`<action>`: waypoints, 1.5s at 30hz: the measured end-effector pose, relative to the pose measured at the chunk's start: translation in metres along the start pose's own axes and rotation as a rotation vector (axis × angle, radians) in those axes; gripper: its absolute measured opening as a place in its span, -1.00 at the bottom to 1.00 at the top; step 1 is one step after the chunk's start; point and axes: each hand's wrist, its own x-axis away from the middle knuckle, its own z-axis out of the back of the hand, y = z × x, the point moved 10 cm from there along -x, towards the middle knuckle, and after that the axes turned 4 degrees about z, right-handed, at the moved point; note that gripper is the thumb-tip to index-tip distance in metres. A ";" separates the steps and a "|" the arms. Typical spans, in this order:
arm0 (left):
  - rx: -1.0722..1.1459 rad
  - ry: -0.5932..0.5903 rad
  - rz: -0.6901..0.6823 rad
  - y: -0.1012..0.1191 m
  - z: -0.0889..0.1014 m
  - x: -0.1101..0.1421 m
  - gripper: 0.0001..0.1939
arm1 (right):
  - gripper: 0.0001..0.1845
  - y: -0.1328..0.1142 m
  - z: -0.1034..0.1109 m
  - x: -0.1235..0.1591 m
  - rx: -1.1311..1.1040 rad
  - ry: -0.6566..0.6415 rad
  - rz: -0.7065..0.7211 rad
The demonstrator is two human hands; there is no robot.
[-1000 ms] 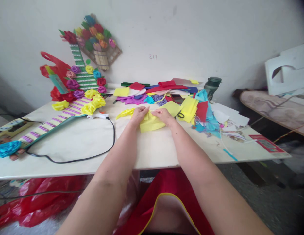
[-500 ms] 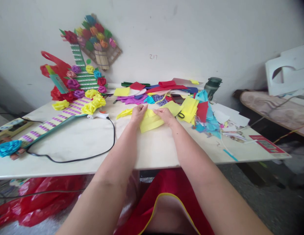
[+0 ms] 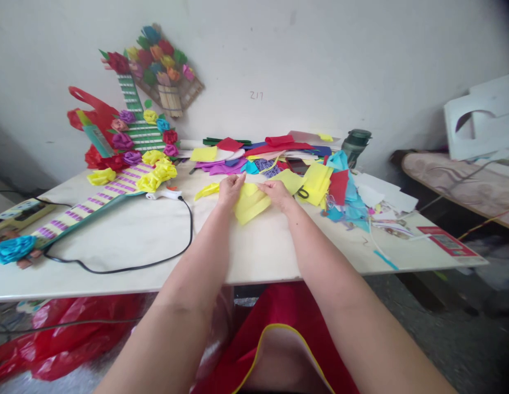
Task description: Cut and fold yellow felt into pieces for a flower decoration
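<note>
Between my two hands a piece of yellow crepe paper (image 3: pixel 251 207) hangs just above the white table (image 3: pixel 156 230). My left hand (image 3: pixel 232 190) pinches its left upper part, fingers closed. The fingers of my right hand (image 3: pixel 277 193) grip its upper right edge. The sheet is folded or creased, and its lower corner points toward me. Left of my left hand lies a twisted yellow paper strip (image 3: pixel 207 190). Beyond my right hand are more yellow sheets (image 3: pixel 317 183) with a dark scissor handle (image 3: pixel 302 193) on them.
A white glue gun (image 3: pixel 164 194) with a black cord (image 3: pixel 192 230) lies left. Behind it stands a flower-covered guitar shape (image 3: pixel 145 134). Coloured paper (image 3: pixel 254 150) piles along the wall. A dark bottle (image 3: pixel 356 146) stands at the back right, near blue scraps (image 3: pixel 348 205).
The lower right part of the yellow paper has drawn in toward the left, so the sheet looks narrower and more pointed. Both hands keep their hold, nearly in place.
</note>
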 end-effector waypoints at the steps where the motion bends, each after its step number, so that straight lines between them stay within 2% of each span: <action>1: 0.002 0.013 -0.001 0.000 0.001 0.000 -0.54 | -0.58 0.002 0.001 0.000 -0.009 0.011 -0.009; 9: -0.045 -0.008 0.035 -0.003 -0.002 0.002 -0.53 | -0.61 0.006 0.003 -0.002 -0.222 0.045 -0.025; 12: -0.034 0.061 0.039 -0.004 0.005 0.000 -0.53 | -0.59 0.009 0.002 -0.002 -0.277 0.042 -0.052; 15: 0.004 0.158 0.046 -0.005 0.015 -0.001 -0.53 | -0.57 0.015 -0.006 0.002 -0.244 -0.016 -0.139; 18: 0.055 0.192 0.070 -0.007 0.018 0.000 -0.53 | -0.60 0.017 -0.009 0.003 -0.216 -0.012 -0.174; 22: 0.094 0.103 0.107 -0.009 0.008 0.001 -0.54 | -0.69 0.018 0.002 0.001 -0.214 0.110 -0.161; 26: 0.047 -0.003 0.096 -0.010 -0.001 0.003 -0.56 | -0.73 0.018 0.007 0.000 -0.158 0.124 -0.164; 34: -0.298 0.007 0.013 -0.002 0.004 -0.001 -0.52 | -0.77 0.012 0.005 0.003 -0.120 0.049 -0.161; 45: -0.405 -0.006 -0.045 0.006 -0.001 0.001 -0.48 | -0.76 0.010 0.000 0.003 -0.161 -0.018 -0.131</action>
